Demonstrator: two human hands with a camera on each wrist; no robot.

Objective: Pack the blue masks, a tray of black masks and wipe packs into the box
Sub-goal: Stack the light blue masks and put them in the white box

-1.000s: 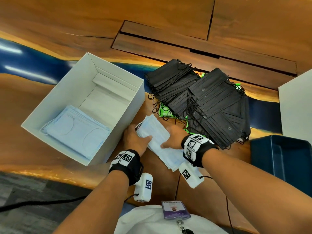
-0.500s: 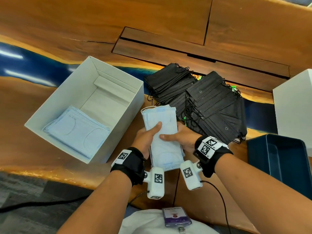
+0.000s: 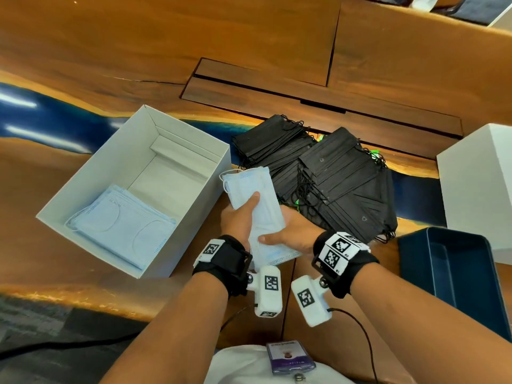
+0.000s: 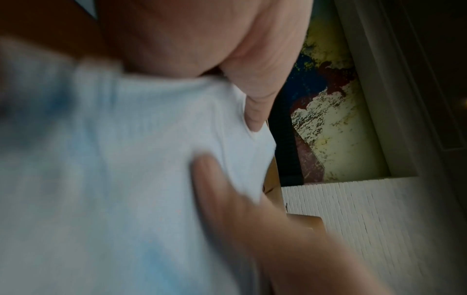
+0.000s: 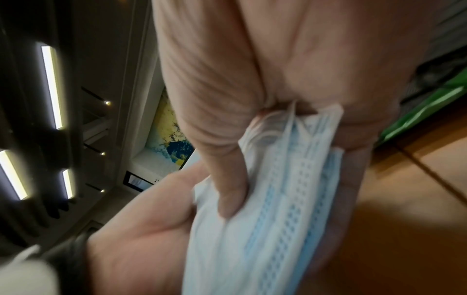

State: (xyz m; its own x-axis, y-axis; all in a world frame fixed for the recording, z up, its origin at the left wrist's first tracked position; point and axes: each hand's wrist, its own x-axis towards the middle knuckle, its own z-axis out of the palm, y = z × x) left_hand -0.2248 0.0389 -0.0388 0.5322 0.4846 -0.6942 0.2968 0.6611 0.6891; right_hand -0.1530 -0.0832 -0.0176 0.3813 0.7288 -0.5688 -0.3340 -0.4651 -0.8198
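Both hands hold one stack of blue masks [image 3: 256, 214] above the worktop [image 3: 83, 65]: the left hand [image 3: 239, 220] grips it with the thumb pressed on top, and the right hand [image 3: 291, 234] pinches its near end between thumb and fingers [image 5: 348, 175]. Left of the fingers stands the white box [image 3: 194, 206] with more blue masks [image 3: 122, 231] inside; just beyond the fingers lie the black masks [image 3: 332, 173].

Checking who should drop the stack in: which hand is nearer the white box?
Left. The left hand holds the blue masks just beside the white box; the right hand grips them on the far side.
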